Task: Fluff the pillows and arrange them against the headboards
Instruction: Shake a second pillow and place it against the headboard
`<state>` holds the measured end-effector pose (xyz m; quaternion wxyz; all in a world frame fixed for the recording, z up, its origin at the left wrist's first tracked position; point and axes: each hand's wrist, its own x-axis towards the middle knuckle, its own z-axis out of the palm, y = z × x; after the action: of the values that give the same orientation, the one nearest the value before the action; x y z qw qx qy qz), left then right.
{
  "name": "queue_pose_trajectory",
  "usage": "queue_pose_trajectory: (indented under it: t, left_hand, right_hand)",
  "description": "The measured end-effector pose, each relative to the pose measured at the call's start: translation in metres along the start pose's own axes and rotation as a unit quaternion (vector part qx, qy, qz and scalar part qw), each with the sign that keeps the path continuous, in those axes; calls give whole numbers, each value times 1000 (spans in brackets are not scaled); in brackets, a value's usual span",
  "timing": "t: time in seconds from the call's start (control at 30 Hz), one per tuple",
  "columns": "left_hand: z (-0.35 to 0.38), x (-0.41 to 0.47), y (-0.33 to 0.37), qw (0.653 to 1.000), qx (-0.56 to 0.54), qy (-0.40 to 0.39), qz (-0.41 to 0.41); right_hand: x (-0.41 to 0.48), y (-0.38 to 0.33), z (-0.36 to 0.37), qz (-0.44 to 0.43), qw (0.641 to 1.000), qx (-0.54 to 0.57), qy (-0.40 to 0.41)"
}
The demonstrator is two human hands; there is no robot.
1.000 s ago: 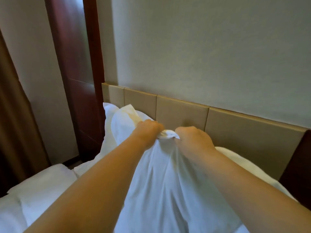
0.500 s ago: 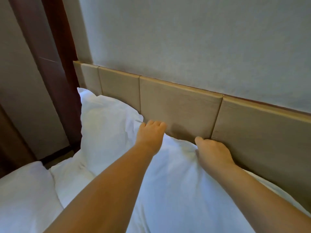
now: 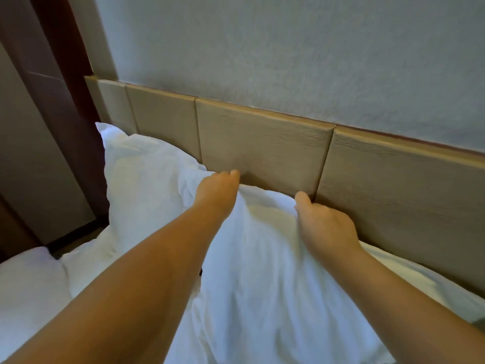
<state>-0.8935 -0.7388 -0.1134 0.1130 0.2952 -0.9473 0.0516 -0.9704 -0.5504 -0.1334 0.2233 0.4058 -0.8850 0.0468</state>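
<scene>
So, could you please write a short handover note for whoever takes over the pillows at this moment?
Left hand: fingers curled over the top edge of the near pillow.
Right hand: gripping that edge too.
The near pillow's top edge meets the headboard; a second pillow leans there to its left.
Done: both pillows are at the headboard.
Left: let go, plump and straighten them.

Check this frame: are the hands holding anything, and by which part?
Both hands, left hand and right hand, are on the near pillow's top edge by the headboard; grip unclear.
</scene>
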Motion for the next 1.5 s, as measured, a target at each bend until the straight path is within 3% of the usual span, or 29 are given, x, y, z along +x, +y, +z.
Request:
queue_pose_trajectory:
  t: [0.07, 0.17, 0.33, 0.57, 0.67, 0.77, 1.13, 1.5]
  left_hand:
    - [-6, 9, 5, 999, -33, 14, -13]
    - [-14, 14, 14, 997, -61, -5, -54]
    - [-28, 2, 19, 998, 17, -55, -40]
    - [-33, -24, 13, 998, -15, -15, -67]
    - [-25, -52, 4, 996, 41, -36, -67]
    - [-19, -86, -22, 984, 95, -107, -101]
    - [64, -198, -147, 946, 124, -220, -201]
    - [256, -266, -202, 899, 65, -331, -278]
  right_hand:
    - [5, 0, -10, 8, 999, 5, 38]
    - [4, 8, -20, 21, 1000, -3, -19]
    - [-22, 28, -32, -5, 998, -27, -65]
    - [-58, 46, -50, -1, 999, 28, -23]
    - [-64, 21, -51, 9, 997, 79, -25]
    - [-70, -20, -45, -28, 993, 103, -41]
    - [-103, -169, 38, -152, 950, 180, -203]
    - [-132, -289, 205, -270, 881, 180, -345]
